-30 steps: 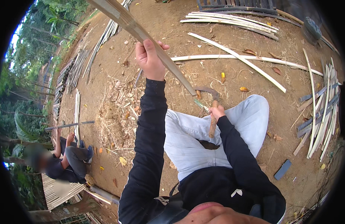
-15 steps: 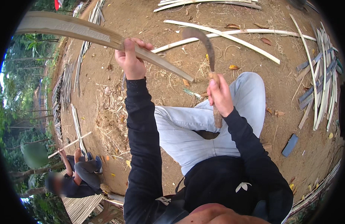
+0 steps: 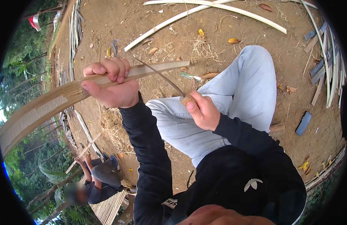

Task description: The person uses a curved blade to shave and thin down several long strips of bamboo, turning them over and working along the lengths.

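A long split bamboo piece (image 3: 70, 92) slants from the far left edge up toward the middle, its narrow end over the ground beyond my knees. My left hand (image 3: 115, 86) is wrapped round it, palm turned up and fingers curled over the top. In my right hand (image 3: 205, 112) is the wooden handle of a sickle (image 3: 164, 76). Its dark blade shows nearly edge-on and crosses the bamboo just right of my left fingers; whether it touches, I cannot tell. My legs (image 3: 237, 84), in light jeans, are folded beneath.
Long pale bamboo strips (image 3: 248, 14) lie ahead on the dirt, with a pile of strips (image 3: 331, 71) at right. A phone (image 3: 303, 123) lies near my right knee. Curly shavings (image 3: 117, 125) litter the left. Another person (image 3: 102, 180) sits at lower left, holding a strip.
My left hand has turned palm up, and the bamboo's wide end has swung down at the left. The sickle, upright before, now tilts left across the bamboo, and my right hand has moved lower and left.
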{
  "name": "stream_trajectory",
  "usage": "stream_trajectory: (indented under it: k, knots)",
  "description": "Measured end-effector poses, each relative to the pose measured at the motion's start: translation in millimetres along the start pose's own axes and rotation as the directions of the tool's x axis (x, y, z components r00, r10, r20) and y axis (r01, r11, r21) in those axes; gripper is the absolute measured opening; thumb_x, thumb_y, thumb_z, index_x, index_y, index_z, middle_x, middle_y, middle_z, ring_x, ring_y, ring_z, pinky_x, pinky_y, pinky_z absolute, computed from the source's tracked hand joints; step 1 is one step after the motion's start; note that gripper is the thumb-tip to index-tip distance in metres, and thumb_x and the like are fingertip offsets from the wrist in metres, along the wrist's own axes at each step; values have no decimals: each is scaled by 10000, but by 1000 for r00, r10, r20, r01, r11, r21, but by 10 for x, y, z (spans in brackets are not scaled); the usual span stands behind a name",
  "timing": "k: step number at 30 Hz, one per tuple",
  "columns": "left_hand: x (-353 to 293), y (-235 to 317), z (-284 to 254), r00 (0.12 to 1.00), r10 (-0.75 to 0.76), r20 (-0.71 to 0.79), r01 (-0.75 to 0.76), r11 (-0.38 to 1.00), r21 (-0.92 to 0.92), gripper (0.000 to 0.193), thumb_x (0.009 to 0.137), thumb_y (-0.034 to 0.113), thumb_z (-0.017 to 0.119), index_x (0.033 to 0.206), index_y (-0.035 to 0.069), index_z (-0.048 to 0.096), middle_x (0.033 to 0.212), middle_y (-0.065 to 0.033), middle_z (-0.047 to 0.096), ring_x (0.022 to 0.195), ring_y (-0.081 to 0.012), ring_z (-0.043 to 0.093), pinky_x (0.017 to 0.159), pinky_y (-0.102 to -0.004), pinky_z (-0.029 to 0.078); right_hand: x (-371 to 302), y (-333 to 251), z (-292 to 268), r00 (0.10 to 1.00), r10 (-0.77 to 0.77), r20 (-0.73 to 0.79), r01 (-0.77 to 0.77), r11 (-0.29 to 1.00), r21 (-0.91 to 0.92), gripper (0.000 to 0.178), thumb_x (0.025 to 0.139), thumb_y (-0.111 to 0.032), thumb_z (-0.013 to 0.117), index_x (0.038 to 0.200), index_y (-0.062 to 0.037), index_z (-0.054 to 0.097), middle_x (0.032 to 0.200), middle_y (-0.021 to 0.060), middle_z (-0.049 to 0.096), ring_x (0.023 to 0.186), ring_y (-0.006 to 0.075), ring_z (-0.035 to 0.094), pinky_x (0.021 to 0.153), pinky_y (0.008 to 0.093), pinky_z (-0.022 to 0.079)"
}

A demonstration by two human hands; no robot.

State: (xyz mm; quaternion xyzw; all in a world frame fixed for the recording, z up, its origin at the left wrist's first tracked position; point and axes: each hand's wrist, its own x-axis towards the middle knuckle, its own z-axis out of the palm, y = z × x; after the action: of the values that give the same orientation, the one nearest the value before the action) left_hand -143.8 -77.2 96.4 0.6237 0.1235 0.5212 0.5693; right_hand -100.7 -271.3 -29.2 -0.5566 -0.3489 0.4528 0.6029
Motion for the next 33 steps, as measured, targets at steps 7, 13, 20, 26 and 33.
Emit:
stream_trajectory:
  k: [7, 13, 20, 26, 33]
  knots:
    - [47, -13, -32, 1000, 1, -21, -1, 999, -39, 471, 907, 587, 421, 753, 142, 430, 527, 23, 297, 418, -90, 253, 427, -249, 230, 77, 16, 24, 999, 29, 28, -29, 999, 28, 247, 936, -229, 496, 1040, -4, 501, 749, 228, 605, 751, 424, 613, 634, 434, 468]
    - [-18, 19, -43, 994, 43, -99, -51, 995, -85, 439, 938, 525, 385, 775, 119, 408, 528, 12, 312, 421, -84, 258, 415, -240, 217, 78, 42, 77, 998, -17, 67, 11, 996, 91, 209, 883, -153, 540, 1031, -19, 478, 778, 227, 625, 775, 428, 608, 626, 464, 463]
    - [-150, 93, -77, 984, 50, -168, -42, 998, 52, 299, 884, 397, 448, 715, 152, 426, 518, 30, 326, 416, -81, 265, 432, -247, 234, 24, 243, 116, 999, 21, 32, -20, 999, -26, 234, 934, -237, 511, 1019, -21, 481, 739, 216, 613, 736, 423, 604, 622, 467, 463]
    - [-243, 147, -195, 989, 38, -146, -35, 999, 23, 228, 885, 321, 437, 727, 156, 444, 530, 36, 337, 425, -80, 276, 448, -251, 248, 6, 184, 126, 994, -77, 74, 70, 994, 85, 260, 914, -238, 538, 1013, -4, 482, 725, 229, 601, 723, 425, 599, 607, 456, 456]
    - [-312, 168, -205, 985, 44, -167, -40, 999, 31, 203, 860, 295, 474, 715, 158, 439, 531, 40, 317, 432, -79, 282, 455, -239, 241, 3, 323, 92, 995, -28, 96, 27, 1000, 9, 255, 884, -174, 553, 1072, -15, 486, 735, 235, 610, 715, 432, 600, 603, 461, 459]
